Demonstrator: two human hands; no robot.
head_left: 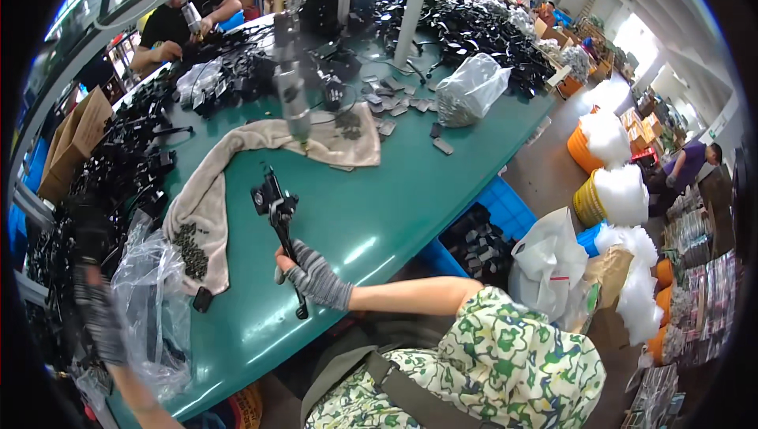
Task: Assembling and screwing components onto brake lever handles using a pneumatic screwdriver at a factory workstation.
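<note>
My right hand [314, 272], in a grey fingerless glove, grips a black brake lever [276, 216] by its long arm. The lever stands tilted above the green table, its cylinder end pointing away from me. At the far left my left hand [96, 302], also gloved, is smeared by motion beside a heap of black lever parts [118, 168]; its fingers do not show clearly. A beige towel [209, 172] curves across the table, with small dark screws [189, 251] on its near end and more on its far end. Above it hangs a blurred power screwdriver [292, 93].
A clear plastic bag [150, 295] lies at the left edge. Grey flat pieces [399, 101] and a filled plastic bag [472, 91] are farther back. A blue crate [505, 208] of parts stands beside the table's right edge. Another person [185, 22] works across the table.
</note>
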